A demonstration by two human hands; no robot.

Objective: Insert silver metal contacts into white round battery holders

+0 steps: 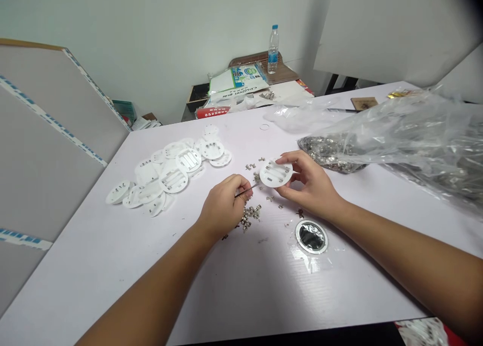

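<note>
White plastic battery holder (275, 173) is sitting pinched at the rim in my right hand (307, 180), while my left hand (222, 207) is gripping steel tweezers (247, 190) narrowly above loose metal clips (249, 217).

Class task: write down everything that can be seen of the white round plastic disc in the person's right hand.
The white round plastic disc is flat, with parallel rectangular recesses in its upper face and small metal clips at their ends. It is held up, tilted, above the white table. The right hand grips it by its right edge. The tip of thin metal tweezers, held in the left hand, reaches its lower left edge, but whether they touch cannot be told.
</note>
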